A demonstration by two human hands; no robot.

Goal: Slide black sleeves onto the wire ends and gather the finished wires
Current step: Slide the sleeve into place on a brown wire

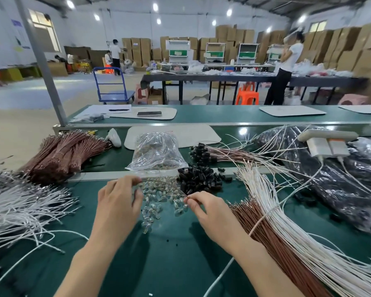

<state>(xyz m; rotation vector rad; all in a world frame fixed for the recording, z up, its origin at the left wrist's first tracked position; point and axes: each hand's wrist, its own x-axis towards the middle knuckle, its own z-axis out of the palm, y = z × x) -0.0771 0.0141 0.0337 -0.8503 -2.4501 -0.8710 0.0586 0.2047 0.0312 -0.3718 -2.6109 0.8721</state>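
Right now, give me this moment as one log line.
left hand: pinches wire | right hand: pinches wire | black sleeves: loose pile beyond right hand, untouched | sleeved wires: heaped behind pile

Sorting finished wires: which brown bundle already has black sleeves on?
The brown bundle behind the loose sleeve pile: black-capped ends. The left bundle and right bundle show none.

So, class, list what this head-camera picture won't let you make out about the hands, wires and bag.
Head view:
1. Left hand: fingers curl under, so the hand itself hides its grip.
2. Thin wire pinched by right hand: its end is too small.
3. White wires: cut off by the bottom edge.
4. Clear bag: contents blurred by glare.
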